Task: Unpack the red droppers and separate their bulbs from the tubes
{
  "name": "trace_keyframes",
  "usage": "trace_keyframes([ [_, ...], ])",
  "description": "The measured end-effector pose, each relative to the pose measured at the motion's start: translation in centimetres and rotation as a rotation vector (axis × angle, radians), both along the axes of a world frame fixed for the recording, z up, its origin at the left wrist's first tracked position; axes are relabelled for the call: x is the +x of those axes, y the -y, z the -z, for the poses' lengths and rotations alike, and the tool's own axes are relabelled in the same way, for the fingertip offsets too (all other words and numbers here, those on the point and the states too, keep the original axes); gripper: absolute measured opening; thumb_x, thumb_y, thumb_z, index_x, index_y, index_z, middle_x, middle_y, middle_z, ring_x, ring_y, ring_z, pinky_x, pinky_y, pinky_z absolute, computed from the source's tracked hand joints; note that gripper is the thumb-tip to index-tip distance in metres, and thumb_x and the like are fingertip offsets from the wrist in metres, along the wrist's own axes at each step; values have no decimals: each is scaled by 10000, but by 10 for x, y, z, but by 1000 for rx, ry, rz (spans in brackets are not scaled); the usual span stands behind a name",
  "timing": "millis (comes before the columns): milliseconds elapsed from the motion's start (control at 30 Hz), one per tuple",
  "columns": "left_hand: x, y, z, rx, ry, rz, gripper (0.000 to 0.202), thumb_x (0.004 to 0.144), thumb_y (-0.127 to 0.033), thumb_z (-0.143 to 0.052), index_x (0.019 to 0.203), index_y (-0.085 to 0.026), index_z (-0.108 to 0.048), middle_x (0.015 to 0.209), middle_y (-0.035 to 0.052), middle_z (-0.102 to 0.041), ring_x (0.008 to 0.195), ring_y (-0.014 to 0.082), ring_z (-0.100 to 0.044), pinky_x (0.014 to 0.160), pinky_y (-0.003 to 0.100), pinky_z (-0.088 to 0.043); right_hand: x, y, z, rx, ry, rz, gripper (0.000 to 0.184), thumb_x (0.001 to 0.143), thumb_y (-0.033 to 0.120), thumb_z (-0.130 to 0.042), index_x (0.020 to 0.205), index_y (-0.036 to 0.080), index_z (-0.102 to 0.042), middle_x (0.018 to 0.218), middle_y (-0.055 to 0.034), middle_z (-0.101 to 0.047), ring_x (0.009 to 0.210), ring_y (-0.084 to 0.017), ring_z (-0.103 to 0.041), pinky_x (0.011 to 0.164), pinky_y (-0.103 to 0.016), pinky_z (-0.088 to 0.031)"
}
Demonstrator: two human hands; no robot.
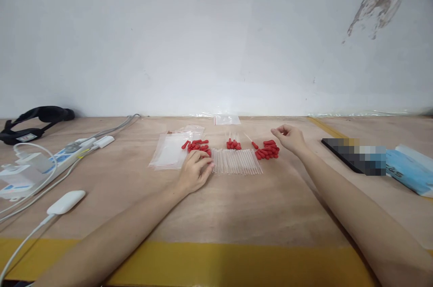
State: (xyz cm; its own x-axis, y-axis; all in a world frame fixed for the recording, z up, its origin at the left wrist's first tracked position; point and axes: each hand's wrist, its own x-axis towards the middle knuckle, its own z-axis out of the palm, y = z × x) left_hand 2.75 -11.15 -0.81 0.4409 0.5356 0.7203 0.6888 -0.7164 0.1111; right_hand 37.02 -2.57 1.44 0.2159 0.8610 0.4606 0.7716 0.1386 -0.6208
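Note:
My left hand (196,172) rests on the table at the left end of a row of clear thin tubes (237,161). Its fingers are loosely bent, with a gap between thumb and forefinger and nothing visible in them. Just beyond it lies a pile of red rubber bulbs (196,144). My right hand (290,137) hovers right of a second pile of red bulbs (268,152), fingers loosely curled and slightly apart, with no object visible. Next to that pile lies a single dropper (254,144) with a red bulb. Several assembled droppers (233,143) lie behind the row, tubes pointing away.
Clear plastic bags (169,151) lie behind my left hand, and another bag (227,120) by the wall. At left are a power strip (62,157), cables, a white charger (66,202) and a black headset (37,120). At right lie a phone (341,154) and a blue packet (411,172).

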Motion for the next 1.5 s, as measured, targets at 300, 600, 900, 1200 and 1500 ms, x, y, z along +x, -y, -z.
trace_keyframes([
  [300, 3, -1, 2, -5, -6, -3, 139, 793, -238, -516, 853, -166, -618, 879, 59, -554, 867, 177, -484, 780, 346, -419, -54, -21, -22, -296, 384, -4, 227, 595, 433, -622, 561, 209, -626, 602, -47, -606, 758, -246, -566, 778, -429, -316],
  [600, 1, -3, 4, -25, -29, -9, 129, 789, -228, -511, 826, -171, -621, 886, 59, -554, 870, 180, -485, 785, 354, -420, -91, -30, -22, -421, 448, 47, 157, 615, 268, -631, 540, 147, -566, 583, -97, -581, 712, -272, -570, 729, -483, -311],
  [900, 4, 8, -4, 189, -98, -14, 301, 800, -231, -517, 1100, -225, -531, 1095, 90, -533, 1042, 239, -450, 853, 423, -385, -111, 78, -3, 253, 508, -491, 163, 821, 285, -478, 887, 208, -605, 816, -50, -635, 815, -179, -522, 785, -348, -264],
  [1200, 12, 17, 6, 266, -385, 164, 150, 865, -194, -428, 924, -167, -563, 671, 25, -533, 655, 137, -492, 602, 273, -401, -120, 120, 34, 477, 515, -584, 182, 846, 254, -457, 813, 206, -629, 641, -2, -626, 656, -117, -484, 793, -345, -234],
  [1500, 13, 22, 3, 192, -415, 128, 236, 887, -219, -369, 773, -160, -567, 637, 19, -473, 620, 130, -460, 584, 254, -389, -109, 118, 35, 509, 611, -665, 160, 831, 225, -483, 907, 201, -621, 631, -15, -600, 666, -142, -467, 660, -281, -323],
])
